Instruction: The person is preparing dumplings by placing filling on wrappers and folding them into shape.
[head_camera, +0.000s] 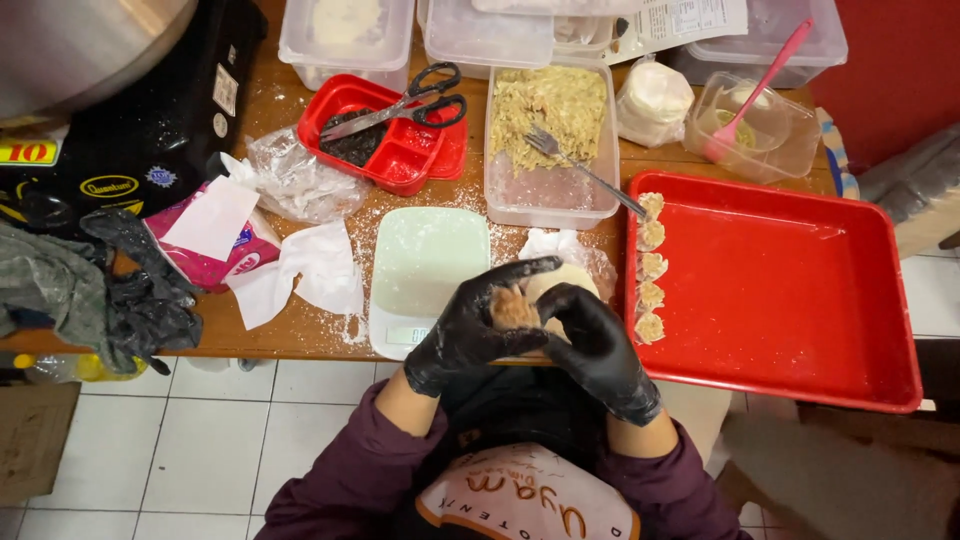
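both gloved hands meet over the table's near edge: the left hand (475, 330) cups a dumpling wrapper (545, 290) with filling, the right hand (592, 340) pinches its rim. just right, the red tray (790, 290) holds five folded dumplings (650, 268) along its left wall, the rest of it open. a white scale (420, 275) sits behind the hands; the clear filling tub (552, 140) with a fork (580, 168) beyond. a pink tissue pack (215, 255) lies far left.

Both hands black-gloved, left hand (478, 328) cupped palm-up, right hand (592, 340) fingers curled vs. it, touching
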